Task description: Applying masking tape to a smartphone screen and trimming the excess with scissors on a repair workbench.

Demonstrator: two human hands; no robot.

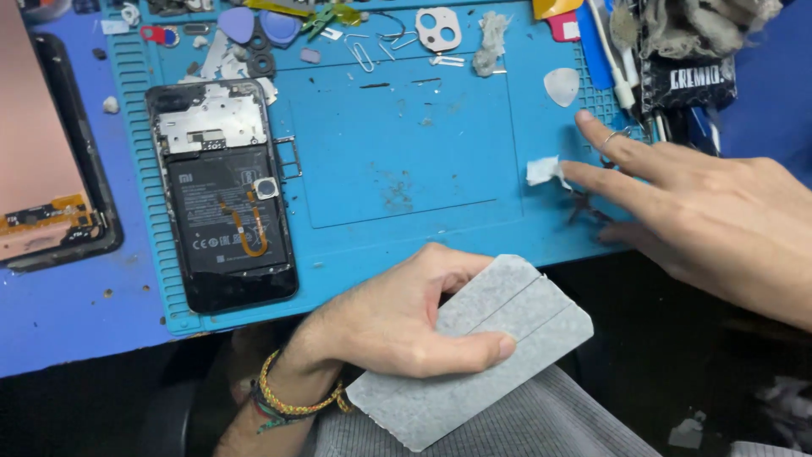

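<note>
My left hand [397, 326] grips a grey-white flat sheet [482, 355] with two score lines, held over my lap below the mat's front edge. My right hand [702, 220] reaches over the mat's right side with fingers spread; one fingertip touches a small white scrap [543, 170]. Dark tweezers [584, 206] lie under those fingers. An opened black phone [222, 190] with battery, metal shield and orange flex cable exposed lies at the left of the blue work mat [397, 144].
A detached screen [46, 161] with a black frame sits at far left. The mat's back edge holds paper clips [364, 55], a white camera bezel [438, 28], picks [562, 85], cotton and small parts. Cables and a black pouch [689, 80] crowd the back right.
</note>
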